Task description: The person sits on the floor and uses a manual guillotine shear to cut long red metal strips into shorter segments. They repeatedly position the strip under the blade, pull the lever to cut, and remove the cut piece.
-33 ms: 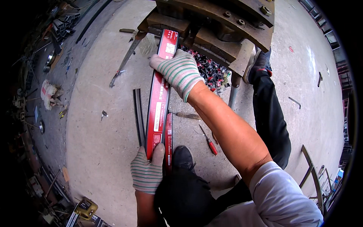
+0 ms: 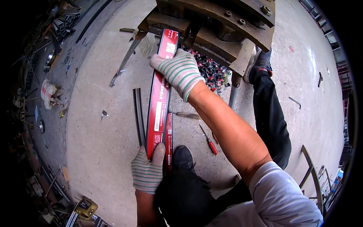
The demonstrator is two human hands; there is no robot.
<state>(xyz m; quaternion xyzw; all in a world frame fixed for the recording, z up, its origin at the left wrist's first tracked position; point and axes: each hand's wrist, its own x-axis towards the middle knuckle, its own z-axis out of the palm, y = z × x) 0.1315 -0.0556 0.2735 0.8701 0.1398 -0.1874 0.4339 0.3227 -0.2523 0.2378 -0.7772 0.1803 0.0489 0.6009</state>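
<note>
Both my hands wear knitted gloves with green stripes. Between them they hold a long, narrow black strip with a red printed face, its far end tilted up to the edge of a rusty metal machine. My right hand wraps round the strip's upper part, thumb across the red face. At the near end my left hand grips it with the thumb on top. A second red printed strip lies lower, just right of the held one. Two thin black strips lie to the left.
Black and red offcuts are heaped under the machine. A red-handled screwdriver and a wooden-handled tool lie on the concrete floor. My shoe is beside the strips. Metal profiles and a tape measure are at left.
</note>
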